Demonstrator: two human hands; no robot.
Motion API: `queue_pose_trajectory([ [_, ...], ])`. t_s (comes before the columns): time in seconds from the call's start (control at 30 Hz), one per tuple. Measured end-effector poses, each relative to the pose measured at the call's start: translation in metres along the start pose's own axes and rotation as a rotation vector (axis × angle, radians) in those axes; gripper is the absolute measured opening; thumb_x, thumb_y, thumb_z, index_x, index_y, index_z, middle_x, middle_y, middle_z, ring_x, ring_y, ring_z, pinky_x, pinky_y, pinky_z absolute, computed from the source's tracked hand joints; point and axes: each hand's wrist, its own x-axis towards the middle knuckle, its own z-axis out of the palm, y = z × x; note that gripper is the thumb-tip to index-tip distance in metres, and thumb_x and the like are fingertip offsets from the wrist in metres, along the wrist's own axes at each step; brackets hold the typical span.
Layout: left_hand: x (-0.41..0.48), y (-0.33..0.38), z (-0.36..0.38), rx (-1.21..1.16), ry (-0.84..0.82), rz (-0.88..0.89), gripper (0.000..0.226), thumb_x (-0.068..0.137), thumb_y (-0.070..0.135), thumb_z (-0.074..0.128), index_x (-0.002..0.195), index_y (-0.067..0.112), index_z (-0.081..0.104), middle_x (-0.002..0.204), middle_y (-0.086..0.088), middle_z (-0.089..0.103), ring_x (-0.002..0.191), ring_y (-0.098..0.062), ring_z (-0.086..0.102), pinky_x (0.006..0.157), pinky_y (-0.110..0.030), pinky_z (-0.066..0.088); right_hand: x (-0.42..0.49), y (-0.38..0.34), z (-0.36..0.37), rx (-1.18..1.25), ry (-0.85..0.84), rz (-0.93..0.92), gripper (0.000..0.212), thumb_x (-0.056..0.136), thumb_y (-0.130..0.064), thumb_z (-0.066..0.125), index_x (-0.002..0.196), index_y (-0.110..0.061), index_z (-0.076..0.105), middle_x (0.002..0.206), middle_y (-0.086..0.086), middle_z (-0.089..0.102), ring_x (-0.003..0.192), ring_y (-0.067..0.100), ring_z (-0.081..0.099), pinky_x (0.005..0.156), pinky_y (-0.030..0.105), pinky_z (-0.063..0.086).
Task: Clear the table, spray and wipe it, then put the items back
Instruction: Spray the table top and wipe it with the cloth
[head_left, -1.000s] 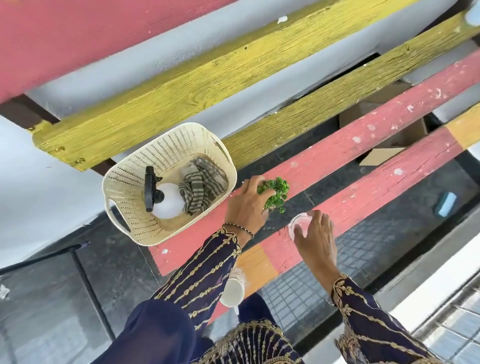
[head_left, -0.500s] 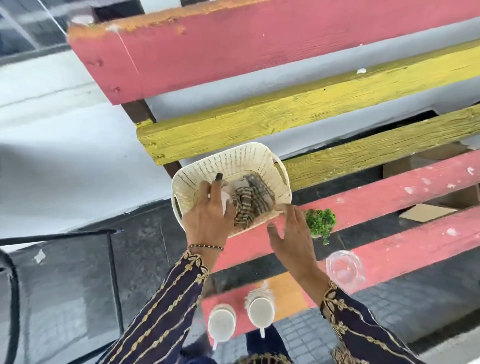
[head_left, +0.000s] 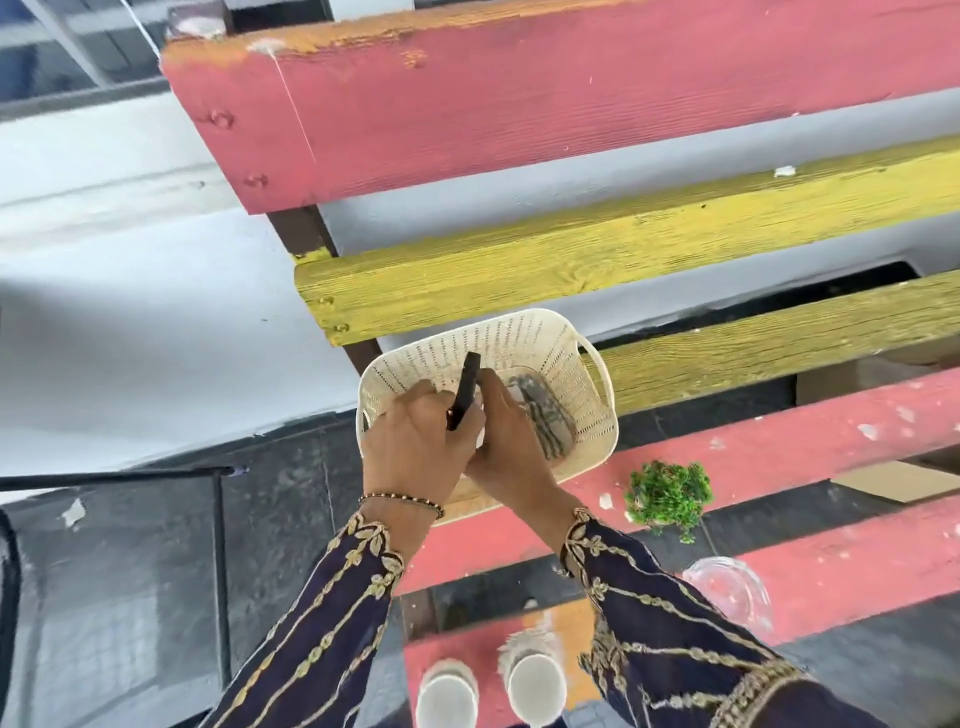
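A cream perforated basket (head_left: 566, 364) sits on the slatted table of red and yellow planks (head_left: 779, 447). Both my hands are inside it. My left hand (head_left: 415, 447) is closed around the spray bottle, whose black trigger head (head_left: 464, 389) sticks up between my hands; the white body is mostly hidden. My right hand (head_left: 511, 441) presses against the bottle from the right; its fingers are hidden. A striped cloth (head_left: 545, 421) lies in the basket beside my right hand. A small green plant (head_left: 667, 491) and a clear glass (head_left: 727, 587) rest on the red planks.
Two white cups (head_left: 535, 686) stand on the near plank end by my sleeves. Wide gaps between planks show dark tiled floor below. A black metal frame (head_left: 218, 519) stands to the left, and cardboard (head_left: 898, 483) lies under the table at right.
My left hand has closed on the spray bottle and tilted its black head upward. My right hand moved from the basket's rim into the basket against the bottle. The view has shifted slightly.
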Motion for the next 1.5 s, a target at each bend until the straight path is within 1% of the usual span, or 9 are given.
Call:
queue_pose_trajectory([
  [0.17, -0.003, -0.008, 0.008, -0.617, 0.024, -0.288, 0.030, 0.096, 0.038, 0.044, 0.089, 0.020, 0.067, 0.075, 0.001, 0.069, 0.056, -0.018, 0.062, 0.056, -0.041, 0.057, 0.018, 0.001, -0.036, 0.213, 0.116, 0.015, 0.031, 0.090, -0.003, 0.068, 0.118, -0.004, 0.053, 0.083, 0.003, 0.069, 0.072, 0.007, 0.068, 0.071, 0.018, 0.050],
  [0.33, 0.008, -0.029, 0.077, -0.110, -0.577, -0.383, 0.047, 0.084, 0.036, 0.060, 0.120, 0.008, 0.053, 0.117, -0.011, 0.059, 0.104, -0.028, 0.058, 0.090, -0.039, 0.051, 0.034, 0.002, -0.067, 0.245, 0.154, -0.085, 0.026, 0.094, -0.004, 0.062, 0.118, -0.007, 0.055, 0.099, 0.008, 0.071, 0.093, 0.019, 0.073, 0.084, 0.019, 0.052],
  [0.47, 0.012, -0.015, 0.117, -0.159, -0.662, -0.418, 0.088, 0.063, 0.039, 0.082, 0.133, 0.007, 0.038, 0.128, -0.009, 0.050, 0.117, -0.027, 0.050, 0.095, -0.034, 0.045, 0.041, 0.011, -0.082, 0.211, 0.155, -0.093, 0.021, 0.097, -0.004, 0.065, 0.116, -0.007, 0.056, 0.090, 0.011, 0.069, 0.082, 0.019, 0.069, 0.075, 0.015, 0.049],
  [0.67, 0.033, -0.014, 0.134, -0.311, -0.429, -0.756, 0.064, 0.077, 0.042, 0.072, 0.125, 0.004, 0.052, 0.123, -0.014, 0.061, 0.112, -0.031, 0.059, 0.088, -0.034, 0.050, 0.038, 0.020, -0.085, 0.223, 0.094, -0.088, 0.019, 0.097, -0.010, 0.061, 0.115, -0.011, 0.055, 0.093, 0.012, 0.069, 0.084, 0.028, 0.071, 0.081, 0.037, 0.054],
  [0.83, 0.026, -0.010, 0.103, -0.703, -0.307, -0.648, 0.035, 0.083, 0.036, 0.066, 0.112, 0.018, 0.061, 0.102, -0.004, 0.070, 0.087, -0.018, 0.065, 0.075, -0.031, 0.054, 0.036, -0.004, -0.096, 0.253, 0.100, -0.120, 0.007, 0.104, -0.003, 0.052, 0.110, -0.004, 0.054, 0.085, 0.012, 0.066, 0.075, 0.027, 0.068, 0.078, 0.040, 0.055],
  [0.97, 0.011, -0.006, 0.042, -0.883, -0.149, -0.562, 0.025, 0.090, 0.049, 0.053, 0.103, 0.030, 0.061, 0.100, 0.001, 0.068, 0.094, -0.020, 0.065, 0.083, -0.037, 0.056, 0.026, -0.043, -0.112, 0.283, 0.121, -0.141, 0.004, 0.105, -0.004, 0.052, 0.108, -0.005, 0.054, 0.081, 0.013, 0.063, 0.065, 0.023, 0.062, 0.069, 0.040, 0.055],
  [1.17, -0.028, -0.032, -0.085, -0.218, 0.134, 0.187, 0.035, 0.093, 0.036, 0.040, 0.089, 0.007, 0.060, 0.077, -0.008, 0.065, 0.076, -0.025, 0.057, 0.073, -0.040, 0.049, 0.003, -0.115, -0.106, 0.313, 0.147, -0.161, 0.006, 0.105, -0.016, 0.055, 0.105, -0.010, 0.057, 0.080, 0.018, 0.058, 0.060, 0.031, 0.052, 0.064, 0.054, 0.049],
  [1.4, -0.099, -0.084, -0.229, -0.414, 0.365, 0.016, 0.022, 0.096, 0.027, 0.053, 0.109, 0.015, 0.066, 0.058, -0.007, 0.062, 0.047, -0.016, 0.045, 0.050, -0.021, 0.038, -0.052, -0.242, -0.045, 0.369, 0.108, -0.195, 0.013, 0.106, -0.021, 0.057, 0.116, -0.013, 0.063, 0.085, 0.022, 0.071, 0.054, 0.035, 0.065, 0.064, 0.037, 0.056],
  [1.5, -0.144, -0.115, -0.288, -0.497, 0.469, -0.023, 0.022, 0.096, 0.029, 0.052, 0.087, 0.011, 0.062, 0.045, 0.006, 0.045, 0.041, -0.007, 0.034, 0.044, -0.018, 0.030, -0.081, -0.296, -0.006, 0.431, 0.106, -0.210, 0.017, 0.105, -0.018, 0.058, 0.119, -0.010, 0.064, 0.094, 0.013, 0.076, 0.052, 0.037, 0.062, 0.057, 0.038, 0.054],
])
